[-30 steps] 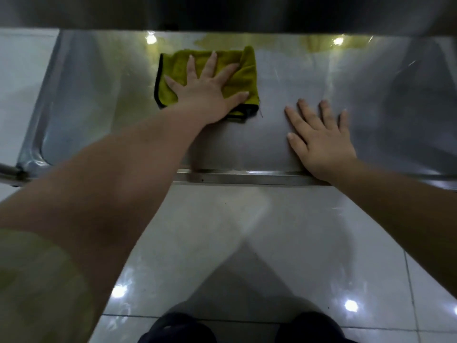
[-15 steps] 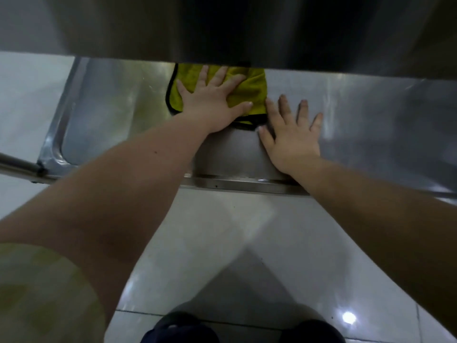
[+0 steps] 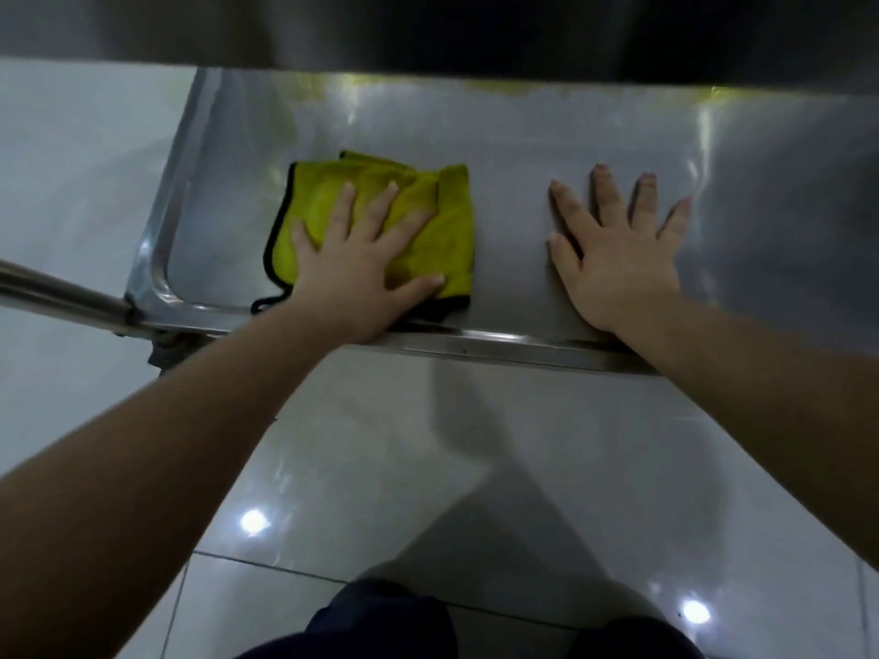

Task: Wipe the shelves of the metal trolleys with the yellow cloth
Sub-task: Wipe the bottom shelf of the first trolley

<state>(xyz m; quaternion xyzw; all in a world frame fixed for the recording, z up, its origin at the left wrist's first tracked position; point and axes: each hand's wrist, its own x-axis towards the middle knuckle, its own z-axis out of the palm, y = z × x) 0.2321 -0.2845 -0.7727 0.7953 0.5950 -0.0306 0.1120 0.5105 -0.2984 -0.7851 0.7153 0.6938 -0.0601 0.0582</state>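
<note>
The left hand (image 3: 361, 273) lies flat on the yellow cloth (image 3: 454, 230), palm down. Its fingers (image 3: 340, 211) are straight and spread, pressing the cloth rather than clutching it, and the thumb reaches out to the right along the cloth's near edge. The cloth is folded into a rough square with a dark trim. It sits on the low metal shelf (image 3: 513, 183) of the trolley, toward the shelf's left end and close to the front rim (image 3: 499, 347). A loose corner of the trim curls out at the near left.

The right hand (image 3: 618, 264) rests on bare metal to the right of the cloth, apart from it. It too is flat, with its fingers (image 3: 601, 192) spread and released, holding nothing. The heel of this hand sits at the front rim.

A dark, blurred band (image 3: 428, 30) crosses the top of the view; it is probably the shelf above, though the view is too soft to be sure. A round metal tube (image 3: 62, 292) runs in from the left and meets the shelf's near left corner. Below the rim lies a glossy tiled floor (image 3: 380, 468) with bright light spots, and dark trouser knees (image 3: 380, 620) show at the bottom edge.
</note>
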